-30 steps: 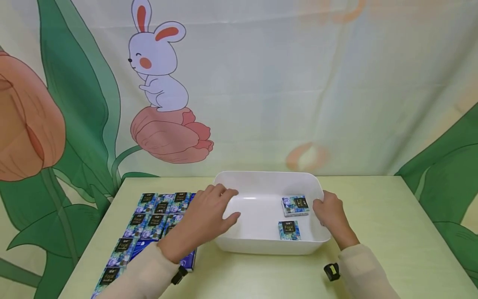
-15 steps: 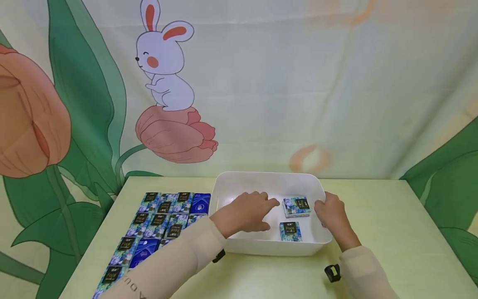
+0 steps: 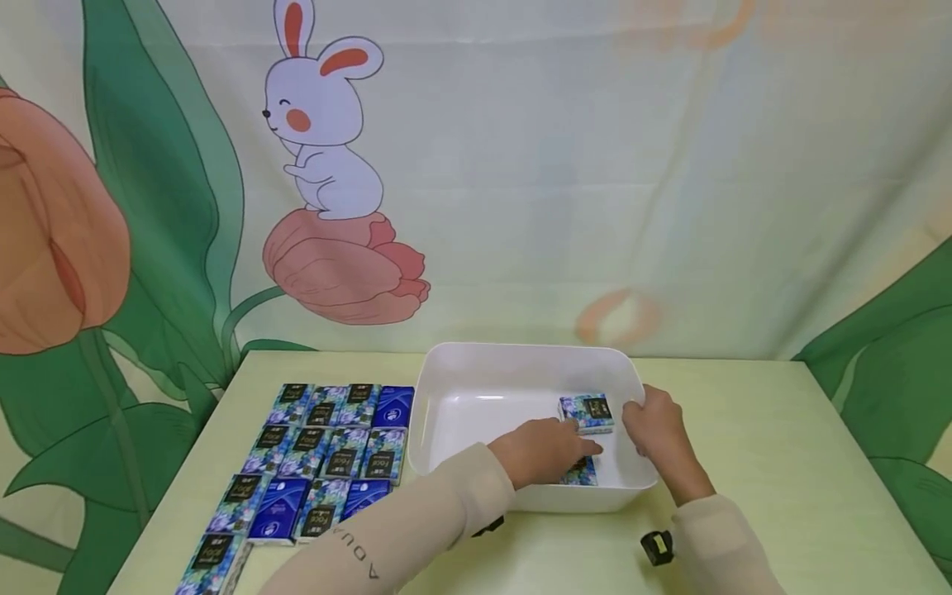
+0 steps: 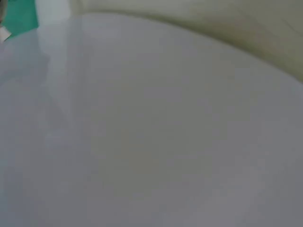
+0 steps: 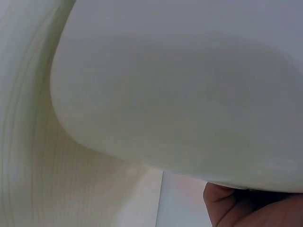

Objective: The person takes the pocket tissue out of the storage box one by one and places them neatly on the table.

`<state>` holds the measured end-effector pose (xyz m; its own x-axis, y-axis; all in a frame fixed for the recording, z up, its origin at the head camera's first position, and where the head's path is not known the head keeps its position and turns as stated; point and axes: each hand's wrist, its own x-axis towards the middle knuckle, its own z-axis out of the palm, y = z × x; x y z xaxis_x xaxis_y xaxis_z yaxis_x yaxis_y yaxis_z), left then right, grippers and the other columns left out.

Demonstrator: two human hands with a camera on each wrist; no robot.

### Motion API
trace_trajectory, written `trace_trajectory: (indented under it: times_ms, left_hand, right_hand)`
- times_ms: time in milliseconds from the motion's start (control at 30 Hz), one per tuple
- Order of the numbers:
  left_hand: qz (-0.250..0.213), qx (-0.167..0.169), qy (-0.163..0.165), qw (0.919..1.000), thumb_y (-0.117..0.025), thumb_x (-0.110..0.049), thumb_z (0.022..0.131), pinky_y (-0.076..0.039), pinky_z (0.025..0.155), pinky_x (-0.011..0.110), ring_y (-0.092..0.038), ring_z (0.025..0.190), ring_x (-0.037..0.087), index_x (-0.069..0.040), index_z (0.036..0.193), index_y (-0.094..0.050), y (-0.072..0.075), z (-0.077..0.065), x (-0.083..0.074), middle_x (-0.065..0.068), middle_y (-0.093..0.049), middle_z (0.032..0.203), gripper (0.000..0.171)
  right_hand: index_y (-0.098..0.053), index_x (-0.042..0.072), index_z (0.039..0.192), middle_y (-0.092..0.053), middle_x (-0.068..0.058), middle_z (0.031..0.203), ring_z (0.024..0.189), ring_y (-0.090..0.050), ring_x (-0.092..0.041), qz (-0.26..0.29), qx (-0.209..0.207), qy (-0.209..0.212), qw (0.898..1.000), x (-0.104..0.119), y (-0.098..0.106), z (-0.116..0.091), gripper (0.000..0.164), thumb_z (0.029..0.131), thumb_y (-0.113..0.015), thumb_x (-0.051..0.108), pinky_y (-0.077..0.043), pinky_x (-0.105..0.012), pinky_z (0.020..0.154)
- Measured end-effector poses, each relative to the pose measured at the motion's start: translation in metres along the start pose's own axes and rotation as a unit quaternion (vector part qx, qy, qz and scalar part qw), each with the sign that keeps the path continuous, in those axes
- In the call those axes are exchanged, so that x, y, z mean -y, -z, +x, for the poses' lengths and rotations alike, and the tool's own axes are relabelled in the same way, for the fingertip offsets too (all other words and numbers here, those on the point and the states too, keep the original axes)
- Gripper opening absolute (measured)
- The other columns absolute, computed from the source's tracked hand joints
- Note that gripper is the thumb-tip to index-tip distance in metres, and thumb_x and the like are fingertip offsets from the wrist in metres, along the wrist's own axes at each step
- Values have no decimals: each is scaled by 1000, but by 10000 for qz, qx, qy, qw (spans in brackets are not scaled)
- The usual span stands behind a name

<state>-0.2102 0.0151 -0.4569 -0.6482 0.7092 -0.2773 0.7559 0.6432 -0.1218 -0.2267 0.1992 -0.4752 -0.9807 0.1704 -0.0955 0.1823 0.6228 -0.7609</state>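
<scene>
A white plastic bin (image 3: 476, 496) stands on the table, and my right hand (image 3: 658, 430) grips its right rim. In the right wrist view part of that hand (image 5: 260, 213) shows below the bin's wall. My left hand (image 3: 543, 450) is inside the bin with its fingers over a small floral tissue pack (image 3: 583, 473) near the front wall. The hand covers much of that pack, and whether it is pinched cannot be seen. Just behind lies another floral tissue pack (image 3: 587, 413), close to the fingertips. The left wrist view holds mostly the bin's pale wall (image 4: 156, 118).
Left of the bin, floral tissue packs (image 3: 305, 450) and blue tissue packs (image 3: 278, 508) lie in rows on the table (image 3: 781, 463). The left sleeve (image 3: 402, 525) passes over the bin's front edge. A printed curtain (image 3: 506, 165) hangs behind the table.
My left hand has moved rightward from the bin's left side and down over the front tissue pack. The right hand keeps its grip on the rim.
</scene>
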Motion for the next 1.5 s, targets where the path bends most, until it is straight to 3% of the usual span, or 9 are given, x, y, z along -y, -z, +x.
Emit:
trace_trajectory:
  times_ms: [133,267,367,533,633,900,1133,1300,1500]
  left_hand:
    - [95,-45,-17,9999,-57,-17,105,-56,69,28,-61,79,15,-36,137,-63,-7,1,-5,6,-59,128,38]
    - [157,-196,88,9996,-64,-21,100,-55,69,29,-59,81,14,-24,125,-69,-13,3,-1,4,-60,118,25]
    - [103,-223,63,9997,-70,-26,96,-55,74,29,-60,86,14,-17,120,-69,-14,2,5,0,-64,112,26]
    - [-285,-424,182,9985,-78,-40,85,-52,72,26,-57,77,11,-13,105,-69,-1,-12,19,-3,-65,89,35]
    - [-661,-791,355,9940,-77,-45,83,-46,64,25,-51,69,10,-13,98,-65,12,-28,28,-5,-57,79,38]
    - [-1554,-1945,791,9653,-73,-45,82,-40,54,27,-48,61,11,-13,87,-60,35,-81,45,-6,-51,70,35]
    - [-1974,-2568,1812,9286,-74,-48,81,-42,53,27,-49,58,10,-9,93,-67,36,-137,65,-6,-55,70,41]
    - [-2140,-2707,2570,9027,-77,-50,80,-47,57,34,-57,65,14,-5,109,-72,26,-178,80,1,-68,83,54]
    - [-2260,-2327,3354,8845,-78,-50,78,-49,59,40,-58,71,19,-4,112,-71,4,-221,86,4,-68,89,58]
  right_hand:
    - [-59,-5,98,-54,-11,63,42,-49,-17,-55,-49,116,9999,1,-4,-1,24,87,-42,8,-41,-29,39]
    - [-59,-5,95,-54,-10,60,42,-49,-17,-120,-152,205,9996,0,-6,-1,23,86,-42,7,-40,-29,38]
    - [-59,-5,94,-54,-10,60,41,-50,-17,-136,-173,219,9995,-1,-6,0,23,85,-42,7,-41,-28,37]
    - [-59,-6,97,-56,-12,64,44,-52,-17,-149,-132,187,9996,-2,-7,0,24,86,-42,7,-42,-28,38]
    - [-59,-8,100,-58,-14,69,46,-53,-18,-164,-92,164,9997,-2,-6,0,26,87,-43,7,-43,-29,40]
    - [-58,-8,108,-60,-16,74,46,-53,-17,-131,57,-18,9999,-4,-3,0,28,90,-43,7,-44,-28,40]
    - [-58,-10,109,-62,-19,78,49,-55,-19,-141,44,-41,9999,-5,-1,0,29,90,-43,8,-45,-29,42]
    - [-58,-10,107,-62,-20,79,49,-55,-19,-141,51,-104,9998,-4,2,1,29,90,-43,8,-45,-29,42]
    - [-57,-10,109,-60,-18,77,49,-54,-19,-118,37,-137,9998,-4,5,2,29,91,-43,8,-44,-29,43]
